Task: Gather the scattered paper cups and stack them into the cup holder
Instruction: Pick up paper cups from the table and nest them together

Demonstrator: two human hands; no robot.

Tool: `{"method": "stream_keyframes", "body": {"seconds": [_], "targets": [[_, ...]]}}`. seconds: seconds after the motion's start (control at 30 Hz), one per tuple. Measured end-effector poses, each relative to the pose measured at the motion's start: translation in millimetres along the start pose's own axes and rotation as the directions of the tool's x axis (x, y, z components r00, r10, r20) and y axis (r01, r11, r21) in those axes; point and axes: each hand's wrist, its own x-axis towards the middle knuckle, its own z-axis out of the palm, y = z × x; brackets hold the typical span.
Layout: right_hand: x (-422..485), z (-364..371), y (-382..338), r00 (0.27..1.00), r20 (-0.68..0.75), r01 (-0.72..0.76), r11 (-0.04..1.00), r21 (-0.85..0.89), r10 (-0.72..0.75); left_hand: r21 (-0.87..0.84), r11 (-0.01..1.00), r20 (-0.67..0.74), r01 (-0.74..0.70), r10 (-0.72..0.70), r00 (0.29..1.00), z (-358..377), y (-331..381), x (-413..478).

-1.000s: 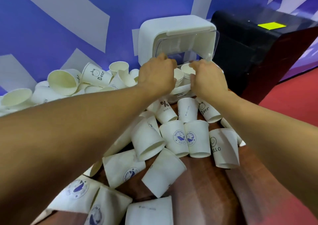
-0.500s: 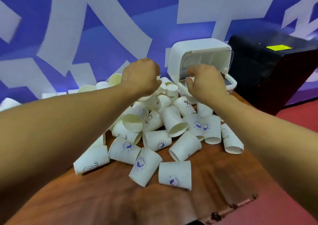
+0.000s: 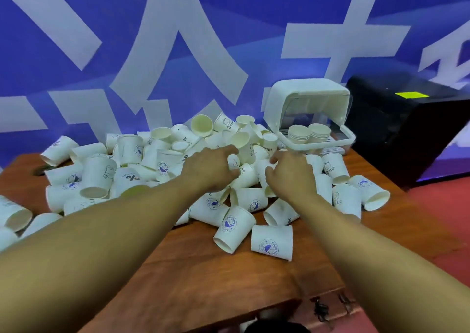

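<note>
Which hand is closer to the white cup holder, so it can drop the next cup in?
The right hand, probably. It hovers over the cups on the side nearest the cup holder, which stands at the back right. The left hand is farther away, to its left.

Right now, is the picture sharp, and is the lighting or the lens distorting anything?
Head view: a blue cast tints the cups; wide-angle stretch bulges the near forearms; cup print is legible, edges a little soft; the holder has hazy reflections on its clear lid.
</note>
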Motion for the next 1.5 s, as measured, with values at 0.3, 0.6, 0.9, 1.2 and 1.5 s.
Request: {"method": "stream_keyframes", "body": {"seconds": [0.3, 0.6, 0.9, 1.2, 1.5], "targets": [[-19.8, 22.4, 17.8, 0.945, 0.172, -0.315, 0.915, 0.253, 0.278, -0.034, 0.999, 0.078, 0.039, -0.036, 0.996, 24.6, 8.1, -3.3], [-13.8, 26.7, 16.2, 0.911, 0.145, -0.402, 0.756, 0.517, 0.385, -0.1, 0.993, -0.078, 0.061, -0.069, 0.995, 25.3, 12.0, -4.2], [2.9, 12.9, 17.3, 0.957, -0.136, -0.178, 0.888, 0.423, 0.257, -0.168, 0.984, -0.447, -0.052, -0.029, 0.894, 24.6, 11.7, 5.0], [60.8, -32.3, 52.8, 0.924, -0.345, -0.08, 0.964, 0.254, 0.167, -0.231, 0.944, -0.559, -0.237, 0.07, 0.826, 13.6, 46.9, 61.2], [127.2, -45.4, 92.6, 0.904, -0.421, -0.053, 0.997, 0.06, 0.073, -0.211, 0.893, -0.582, -0.398, 0.212, 0.785, 18.5, 100.0, 138.6]]}}
